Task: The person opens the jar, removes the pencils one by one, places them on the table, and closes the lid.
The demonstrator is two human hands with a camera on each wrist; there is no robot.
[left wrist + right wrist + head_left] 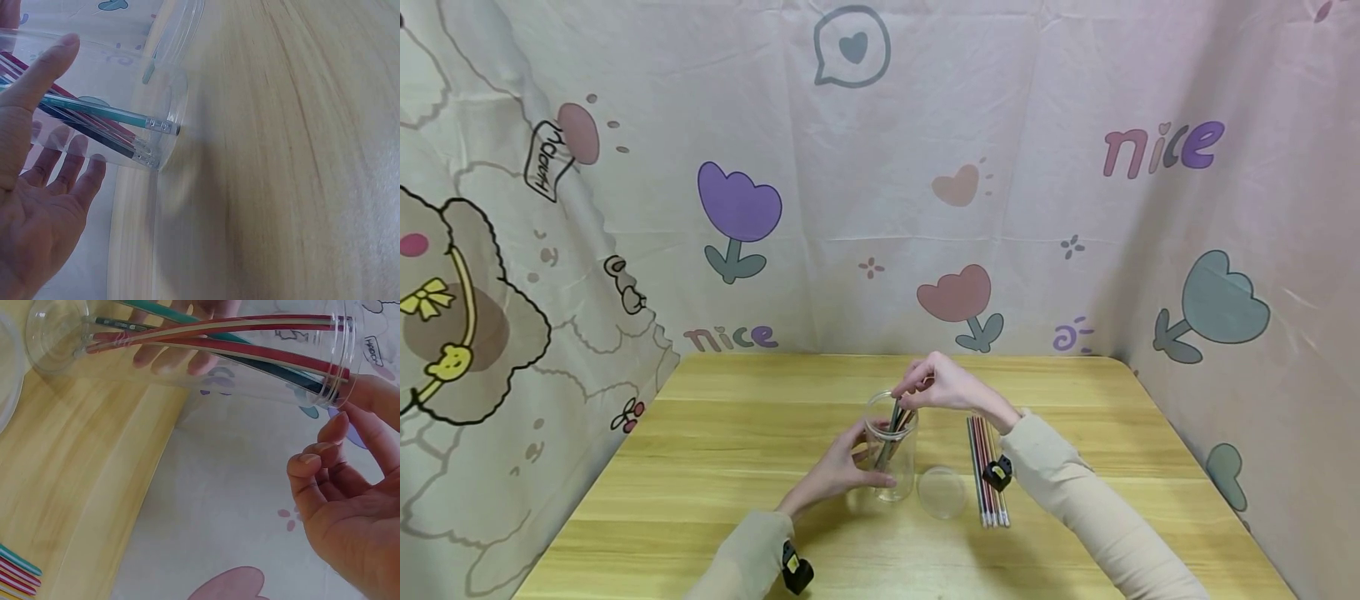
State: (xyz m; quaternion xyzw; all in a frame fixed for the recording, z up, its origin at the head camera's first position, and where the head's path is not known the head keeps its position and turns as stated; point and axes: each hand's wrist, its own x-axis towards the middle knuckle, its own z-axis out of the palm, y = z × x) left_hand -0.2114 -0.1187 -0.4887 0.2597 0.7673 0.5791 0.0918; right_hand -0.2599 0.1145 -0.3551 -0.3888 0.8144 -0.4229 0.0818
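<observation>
A clear, wide-mouthed jar [904,477] stands on the table, its base down. My left hand [842,467] holds it, the thumb on the near side and the fingers round the far side. Inside lean several pencils; a teal pencil [103,111] has its eraser end near the base, beside red striped pencils [275,355] and dark ones. My right hand [943,383] is over the mouth, thumb and forefinger pinching the top of a dark-looking pencil [896,410]. Its other fingers curl loosely outside the rim.
Right of the jar, a round translucent lid [942,493] lies flat. Beyond it a row of striped pencils [985,467] lies side by side, eraser ends toward me, partly under the right sleeve. A printed cloth [865,208] hangs behind the wooden table [737,433].
</observation>
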